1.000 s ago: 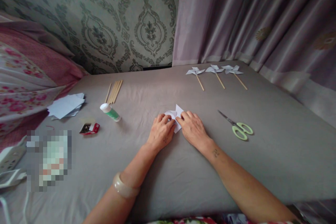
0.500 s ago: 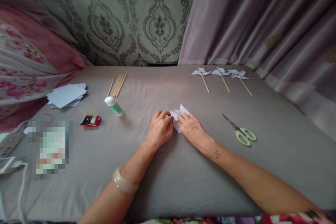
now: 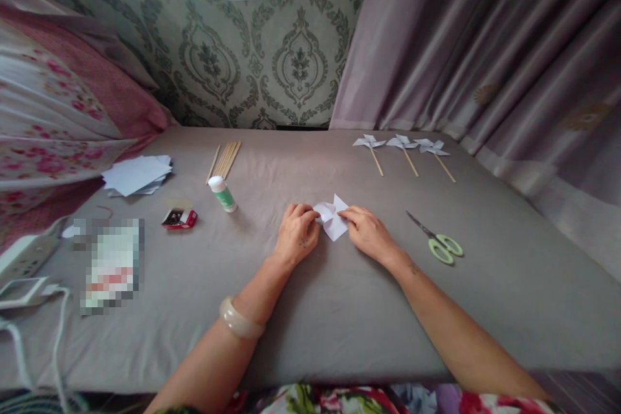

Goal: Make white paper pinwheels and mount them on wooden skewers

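Note:
A small white folded paper (image 3: 334, 221) lies on the grey sheet (image 3: 310, 310) in front of me. My left hand (image 3: 297, 234) has its fingers curled and presses on the paper's left edge. On the other side, my right hand (image 3: 369, 231) pinches the paper's right edge with thumb and fingers. Both hands rest on the sheet. A pale bangle (image 3: 239, 320) circles my left wrist.
Green-handled scissors (image 3: 439, 240) lie right of my hands. Three paper pinwheels on sticks (image 3: 402, 145) sit at the back. A glue stick (image 3: 222, 194), wooden sticks (image 3: 226, 158), a paper stack (image 3: 137, 174) and a small red box (image 3: 180, 218) lie left. A power strip (image 3: 24, 255) sits far left.
My right hand has slid to the right off the paper's middle, so more of the paper shows. The left hand stays on its left edge. The view has shifted slightly.

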Tool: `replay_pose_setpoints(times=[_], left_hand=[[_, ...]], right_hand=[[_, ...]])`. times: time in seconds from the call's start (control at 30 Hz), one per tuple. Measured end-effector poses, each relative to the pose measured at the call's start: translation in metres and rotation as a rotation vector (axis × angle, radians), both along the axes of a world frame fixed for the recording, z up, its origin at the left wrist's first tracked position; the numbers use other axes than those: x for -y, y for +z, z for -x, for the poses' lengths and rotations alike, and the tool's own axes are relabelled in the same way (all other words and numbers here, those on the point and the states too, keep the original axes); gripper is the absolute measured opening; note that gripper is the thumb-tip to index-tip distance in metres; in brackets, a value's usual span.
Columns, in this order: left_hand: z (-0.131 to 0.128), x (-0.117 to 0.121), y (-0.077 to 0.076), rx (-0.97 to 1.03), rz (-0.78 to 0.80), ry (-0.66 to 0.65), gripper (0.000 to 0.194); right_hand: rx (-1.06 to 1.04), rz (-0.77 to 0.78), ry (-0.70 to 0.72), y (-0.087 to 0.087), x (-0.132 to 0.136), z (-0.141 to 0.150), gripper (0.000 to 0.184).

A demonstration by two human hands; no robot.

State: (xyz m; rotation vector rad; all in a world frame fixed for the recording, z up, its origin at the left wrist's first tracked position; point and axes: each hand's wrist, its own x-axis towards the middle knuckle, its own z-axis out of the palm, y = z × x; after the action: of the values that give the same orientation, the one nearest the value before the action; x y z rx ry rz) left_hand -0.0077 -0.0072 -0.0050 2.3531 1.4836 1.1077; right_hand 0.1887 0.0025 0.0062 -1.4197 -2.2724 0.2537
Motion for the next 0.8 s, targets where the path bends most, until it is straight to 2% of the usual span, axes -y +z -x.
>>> replay_pose_setpoints(times=[0.1,0.2,0.47,0.8], left_hand=[[0.002,0.000,-0.001,0.002,-0.009,0.006,0.023],[0.002,0.001,-0.001,-0.015,-0.008,-0.016,0.023],[-0.001,0.003,0.001,-0.093,0.041,-0.030,0.019],[-0.003,-0.001,-0.003,-0.149,0.088,-0.005,0.021]], right_hand=[[-0.259,-0.026,-0.116,-0.009,-0.001,-0.009,0.036],[-0.344,-0.063,-0.222,-0.015,0.000,-0.016,0.034],[-0.232,-0.060,-0.248,-0.019,0.005,-0.017,0.034],[-0.124,-0.005,-0.231,-0.014,0.013,-0.011,0.033]])
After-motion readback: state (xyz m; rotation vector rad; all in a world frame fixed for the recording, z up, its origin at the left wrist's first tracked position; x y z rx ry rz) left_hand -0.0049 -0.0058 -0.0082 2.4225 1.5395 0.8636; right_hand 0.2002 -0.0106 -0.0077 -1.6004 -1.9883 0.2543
